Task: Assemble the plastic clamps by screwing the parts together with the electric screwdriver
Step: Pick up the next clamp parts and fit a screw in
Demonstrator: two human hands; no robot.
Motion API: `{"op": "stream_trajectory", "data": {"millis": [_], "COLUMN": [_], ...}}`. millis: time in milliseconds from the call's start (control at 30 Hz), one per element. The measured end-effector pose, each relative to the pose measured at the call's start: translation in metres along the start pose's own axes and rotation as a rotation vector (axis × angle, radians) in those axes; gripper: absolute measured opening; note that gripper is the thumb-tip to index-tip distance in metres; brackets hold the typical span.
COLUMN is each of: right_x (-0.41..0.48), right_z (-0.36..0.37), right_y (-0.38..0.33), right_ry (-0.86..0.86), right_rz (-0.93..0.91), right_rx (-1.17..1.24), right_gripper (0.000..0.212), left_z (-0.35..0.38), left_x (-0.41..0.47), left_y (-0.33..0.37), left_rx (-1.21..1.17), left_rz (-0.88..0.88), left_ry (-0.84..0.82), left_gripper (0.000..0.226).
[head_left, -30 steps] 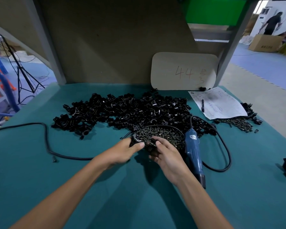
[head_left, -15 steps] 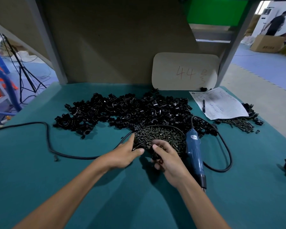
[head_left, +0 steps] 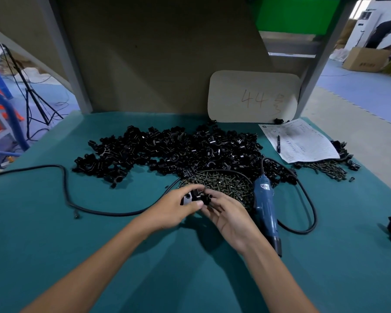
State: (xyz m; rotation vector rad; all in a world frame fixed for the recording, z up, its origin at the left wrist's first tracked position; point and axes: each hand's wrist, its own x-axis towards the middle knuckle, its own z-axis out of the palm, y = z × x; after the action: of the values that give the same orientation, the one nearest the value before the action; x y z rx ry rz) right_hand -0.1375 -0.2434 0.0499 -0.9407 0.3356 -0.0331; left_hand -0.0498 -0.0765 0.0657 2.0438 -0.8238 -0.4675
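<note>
Clamp parts (head_left: 198, 197), small and black, are pinched between both hands just above the green desk (head_left: 54, 233): the left hand (head_left: 176, 207) and right hand (head_left: 228, 216) each close fingers on them. Beside the right hand lies the blue screwdriver (head_left: 266, 208), next to a heap of screws (head_left: 226, 184).

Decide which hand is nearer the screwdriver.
Right. The right hand lies just left of the screwdriver, its wrist almost against it. The left hand is further left, beyond the right hand.
</note>
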Motion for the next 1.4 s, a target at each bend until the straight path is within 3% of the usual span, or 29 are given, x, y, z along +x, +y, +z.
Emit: {"op": "stream_trajectory", "data": {"millis": [267,567,900,1100,1400], "right_x": [-0.004,-0.005,0.0,-0.001,-0.004], "right_z": [0.006,0.0,-0.001,0.003,0.005], "right_y": [0.003,0.006,0.002,0.005,0.003], "right_ry": [-0.034,-0.061,0.008,-0.031,-0.089], "right_rz": [-0.089,-0.054,-0.053,-0.051,-0.058], "right_rx": [-0.132,-0.083,-0.049,-0.15,-0.048], "right_gripper": [0.023,0.023,0.023,0.023,0.023], "left_z": [0.001,0.002,0.004,0.006,0.004], "left_x": [0.001,0.003,-0.002,-0.003,-0.009], "left_y": [-0.002,0.001,0.002,0.005,0.007], "left_rx": [0.245,0.114,0.088,0.128,0.086], "left_rz": [-0.054,0.022,0.026,0.056,0.081], "left_ry": [-0.031,0.22,0.262,0.269,0.303], "left_gripper": [0.068,0.049,0.041,0.042,0.043]}}
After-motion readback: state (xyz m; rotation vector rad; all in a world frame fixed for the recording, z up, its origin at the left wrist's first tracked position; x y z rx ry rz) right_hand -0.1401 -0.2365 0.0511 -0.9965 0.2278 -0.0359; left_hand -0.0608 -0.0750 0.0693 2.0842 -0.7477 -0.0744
